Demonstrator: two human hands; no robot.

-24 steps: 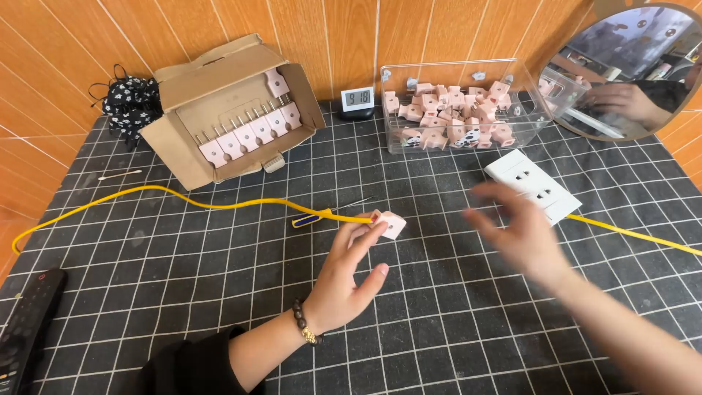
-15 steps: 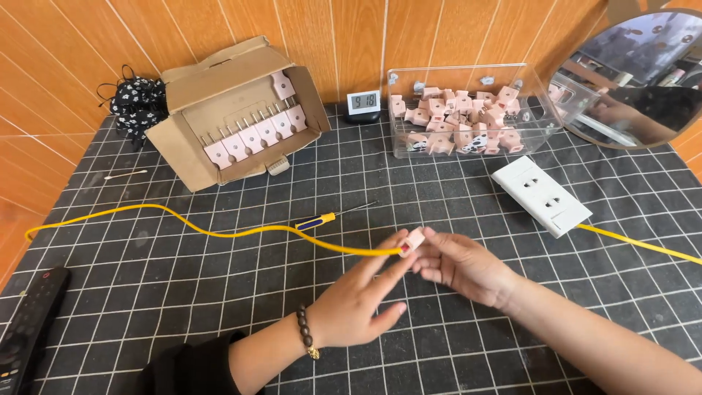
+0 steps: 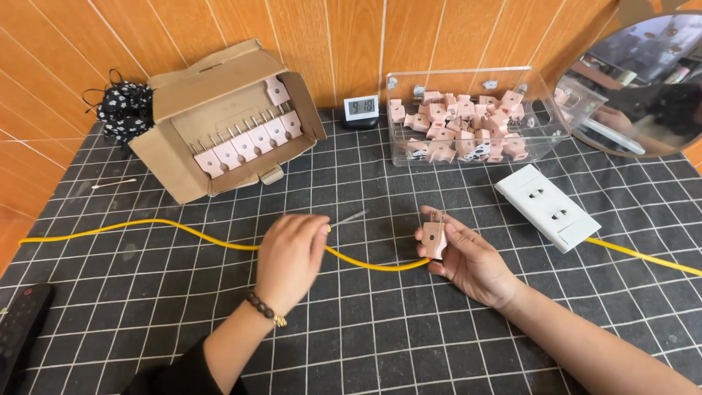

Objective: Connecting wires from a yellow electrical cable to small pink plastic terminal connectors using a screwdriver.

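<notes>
My right hand [image 3: 468,260] holds a small pink plug [image 3: 434,235] upright, its two metal prongs pointing up, with the yellow cable [image 3: 161,228] running out of its base. My left hand [image 3: 291,256] rests palm down over the middle of that cable, fingers loosely curled, near a thin metal tool [image 3: 349,218] lying on the mat. The cable trails left across the black grid mat [image 3: 365,336] to the table's edge.
A white socket block [image 3: 547,206] with its own yellow lead lies to the right. Behind stand a clear box [image 3: 468,121] of pink plugs, a cardboard box [image 3: 219,124] with plugs in rows, a small digital clock [image 3: 361,110], a round mirror [image 3: 636,80], a black remote [image 3: 18,329].
The plug passed from my left hand to my right hand, which now holds it upright. My left hand drew back left and settled over the cable.
</notes>
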